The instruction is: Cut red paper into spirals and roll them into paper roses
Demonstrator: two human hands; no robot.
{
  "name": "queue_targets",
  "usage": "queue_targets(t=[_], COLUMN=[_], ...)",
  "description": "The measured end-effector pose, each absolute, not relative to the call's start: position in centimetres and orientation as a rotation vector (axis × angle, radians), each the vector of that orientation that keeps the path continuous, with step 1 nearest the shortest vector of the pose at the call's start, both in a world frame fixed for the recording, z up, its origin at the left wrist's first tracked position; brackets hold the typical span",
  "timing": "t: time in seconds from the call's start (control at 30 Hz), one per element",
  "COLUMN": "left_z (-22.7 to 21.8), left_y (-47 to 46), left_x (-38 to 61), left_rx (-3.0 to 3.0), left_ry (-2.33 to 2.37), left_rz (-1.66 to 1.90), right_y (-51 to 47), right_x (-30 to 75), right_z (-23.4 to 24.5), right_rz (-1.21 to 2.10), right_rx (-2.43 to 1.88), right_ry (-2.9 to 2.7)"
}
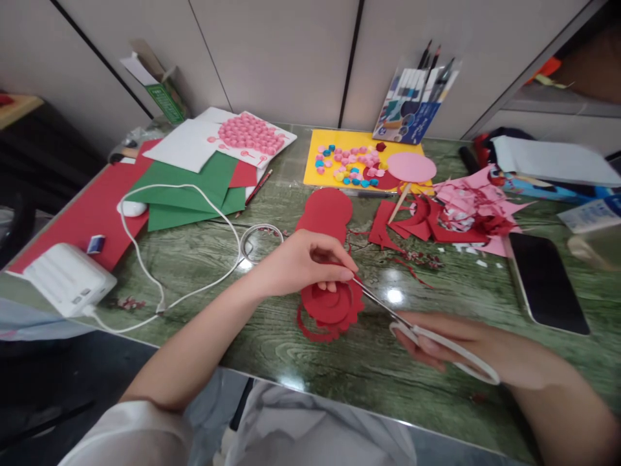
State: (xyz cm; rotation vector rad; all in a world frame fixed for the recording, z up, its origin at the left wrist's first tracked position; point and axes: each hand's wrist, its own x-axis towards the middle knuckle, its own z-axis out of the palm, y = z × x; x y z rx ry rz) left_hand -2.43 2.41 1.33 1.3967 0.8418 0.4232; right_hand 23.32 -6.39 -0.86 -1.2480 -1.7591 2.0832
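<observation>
My left hand (303, 262) is closed on a red paper disc (332, 307) with a scalloped edge, held just above the green table (204, 259). A curl of cut red strip hangs from the disc's lower left. My right hand (466, 346) grips white-handled scissors (422, 333), and their blades reach up-left into the disc beside my left fingertips. Two plain red paper circles (326, 212) lie on the table just beyond my left hand.
Red and pink paper scraps (456, 217) lie at right, a black phone (548, 281) beyond them. A yellow sheet (323, 162) holds small coloured paper pieces and a pink disc on a stick (411, 168). Green and red sheets (194, 188), a white power bank (68, 278) and its cable lie left.
</observation>
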Motion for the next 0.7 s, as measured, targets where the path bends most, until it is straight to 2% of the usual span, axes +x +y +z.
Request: queue_targets(t=[0.17, 0.7], left_z=[0.9, 0.87], left_y=[2.15, 2.0], left_x=[-1.82, -1.82], left_rx=[1.32, 1.168], left_ry=[0.908, 0.868], left_rz=[0.561, 0.652], right_y=[-5.9, -5.58], right_x=[22.46, 22.68], right_z=[-0.11, 0.01], right_rz=[2.195, 2.081], right_rx=[-1.065, -1.078], right_ry=[-1.688, -1.816])
